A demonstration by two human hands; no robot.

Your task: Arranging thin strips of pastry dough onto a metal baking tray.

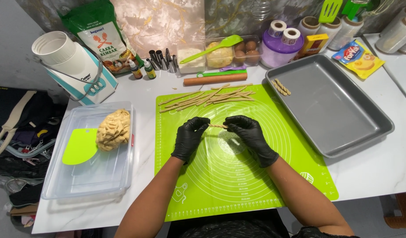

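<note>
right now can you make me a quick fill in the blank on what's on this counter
1. Both hands, left hand and right hand, wear ____ gloves.
2. Between them they hold a short twisted dough stick above the ____ silicone mat.
3. The grey baking tray holds ____ finished twists.
4. The dough lump sits in a clear plastic ____.

Missing words: black; green; two; container
</note>
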